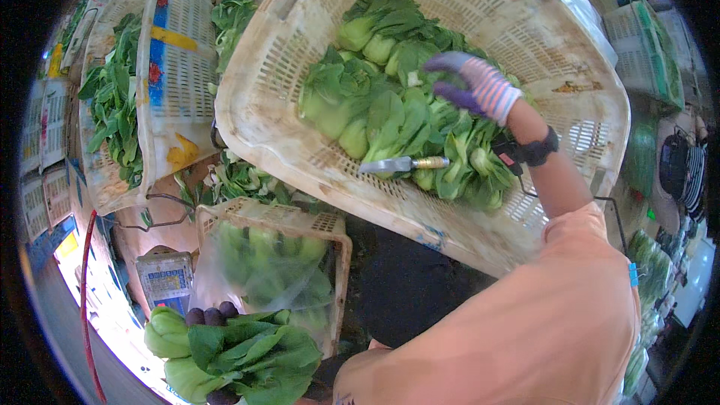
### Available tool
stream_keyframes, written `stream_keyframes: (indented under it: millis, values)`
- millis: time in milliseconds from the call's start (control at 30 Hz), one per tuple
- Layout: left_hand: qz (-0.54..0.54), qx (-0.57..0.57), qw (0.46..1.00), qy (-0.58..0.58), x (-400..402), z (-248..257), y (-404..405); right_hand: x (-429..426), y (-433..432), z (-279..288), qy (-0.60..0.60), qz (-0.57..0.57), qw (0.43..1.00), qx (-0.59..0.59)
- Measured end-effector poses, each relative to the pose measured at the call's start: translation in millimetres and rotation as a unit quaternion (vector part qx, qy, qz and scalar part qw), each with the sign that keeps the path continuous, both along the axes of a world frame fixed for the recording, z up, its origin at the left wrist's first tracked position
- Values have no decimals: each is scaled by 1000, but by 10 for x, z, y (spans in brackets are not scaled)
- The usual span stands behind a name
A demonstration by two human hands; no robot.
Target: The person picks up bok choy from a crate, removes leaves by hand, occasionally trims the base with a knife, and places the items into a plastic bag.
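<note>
My right hand [478,85], in a purple glove with a striped cuff, hovers over the bok choy [394,118] piled in a large white plastic crate [259,101]. Its fingers are spread and hold nothing. On the near side of that pile lies a knife [402,164] with a pale wrapped handle, its blade towards the left. At the lower left, dark gloved fingertips of my left hand [212,315] wrap around several heads of bok choy [253,349]. Leaves hide most of that hand. Beyond it, a smaller crate [342,270] holds more bok choy under a clear plastic bag [275,287].
Another white crate [180,62] with loose leaves [118,101] stands at the left. Trimmed leaves [242,180] lie between the crates. A label-bearing box [165,275] is beside the small crate. A red hose or cord [87,304] runs down the left side.
</note>
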State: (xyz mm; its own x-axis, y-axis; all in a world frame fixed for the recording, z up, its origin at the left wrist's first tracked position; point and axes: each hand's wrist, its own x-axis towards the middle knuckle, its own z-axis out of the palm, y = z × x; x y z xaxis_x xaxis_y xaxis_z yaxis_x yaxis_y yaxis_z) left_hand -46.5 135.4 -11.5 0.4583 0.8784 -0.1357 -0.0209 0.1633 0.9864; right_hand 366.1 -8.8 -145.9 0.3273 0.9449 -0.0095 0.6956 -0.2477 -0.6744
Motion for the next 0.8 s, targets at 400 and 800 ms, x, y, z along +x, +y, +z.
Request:
stream_keyframes:
  millis: [400, 800]
  values:
    - [10, 21, 1000, 8, -186, 275, -426, -842, -330, -265, 54, 121, 977, -168]
    - [70, 24, 996, 57, -423, 373, -672, -661, 111, -299, -270, 64, 961, 6]
